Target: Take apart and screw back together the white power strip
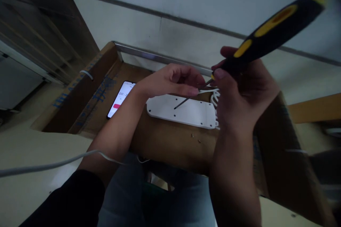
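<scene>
My right hand (239,92) is closed around a black and yellow screwdriver (277,30), its handle slanting up to the right. The thin shaft runs down to the left, and its tip lies over the back of a white power strip (183,111). My left hand (183,79) reaches across above the strip, fingers curled and thumb and fingertips closed at the shaft. Dark screw holes dot the strip, which lies flat on the brown cardboard. In front of it are two small screws (192,135). A coiled white cord (214,97) is partly hidden behind my right hand.
A phone (121,99) with a lit timer screen lies left of the strip, partly covered by my left forearm. Cardboard side walls (87,94) rise around the work surface. A pale wall (149,28) stands behind it. A white cable (61,163) crosses at lower left.
</scene>
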`<state>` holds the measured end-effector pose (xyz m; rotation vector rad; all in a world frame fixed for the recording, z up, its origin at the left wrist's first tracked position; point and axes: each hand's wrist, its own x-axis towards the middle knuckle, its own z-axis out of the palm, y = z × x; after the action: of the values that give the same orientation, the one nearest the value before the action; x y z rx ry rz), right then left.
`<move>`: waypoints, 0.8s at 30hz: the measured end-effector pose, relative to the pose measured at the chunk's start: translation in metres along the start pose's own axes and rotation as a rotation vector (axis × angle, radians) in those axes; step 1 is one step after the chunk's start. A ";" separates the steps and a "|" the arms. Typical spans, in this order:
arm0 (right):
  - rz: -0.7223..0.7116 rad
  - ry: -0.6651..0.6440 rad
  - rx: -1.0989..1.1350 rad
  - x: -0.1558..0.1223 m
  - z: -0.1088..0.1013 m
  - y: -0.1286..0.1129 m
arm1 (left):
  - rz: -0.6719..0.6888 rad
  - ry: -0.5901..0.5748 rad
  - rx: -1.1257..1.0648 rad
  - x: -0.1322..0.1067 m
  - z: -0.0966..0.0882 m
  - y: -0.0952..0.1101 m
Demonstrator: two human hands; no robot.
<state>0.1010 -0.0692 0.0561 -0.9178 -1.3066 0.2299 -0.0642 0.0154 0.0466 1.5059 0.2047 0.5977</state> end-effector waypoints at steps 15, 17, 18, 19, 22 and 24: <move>-0.064 0.009 -0.129 -0.002 0.001 0.025 | -0.105 0.575 0.196 0.015 0.003 -0.008; -0.043 -0.021 -0.121 -0.003 0.000 0.028 | -0.111 0.564 0.207 0.015 0.005 -0.007; -0.033 -0.035 -0.119 -0.003 0.000 0.028 | -0.105 0.548 0.209 0.014 0.005 -0.007; -0.028 -0.047 -0.116 -0.003 0.000 0.029 | -0.095 0.525 0.208 0.014 0.006 -0.007; -0.033 -0.107 -0.106 -0.002 0.000 0.029 | -0.050 0.422 0.197 0.013 0.004 -0.010; -0.045 -0.130 -0.102 -0.002 0.000 0.029 | -0.013 0.312 0.168 0.013 0.002 -0.013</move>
<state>0.1101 -0.0515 0.0351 -0.9715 -1.4689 0.1916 -0.0494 0.0201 0.0374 1.5651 0.5157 0.8209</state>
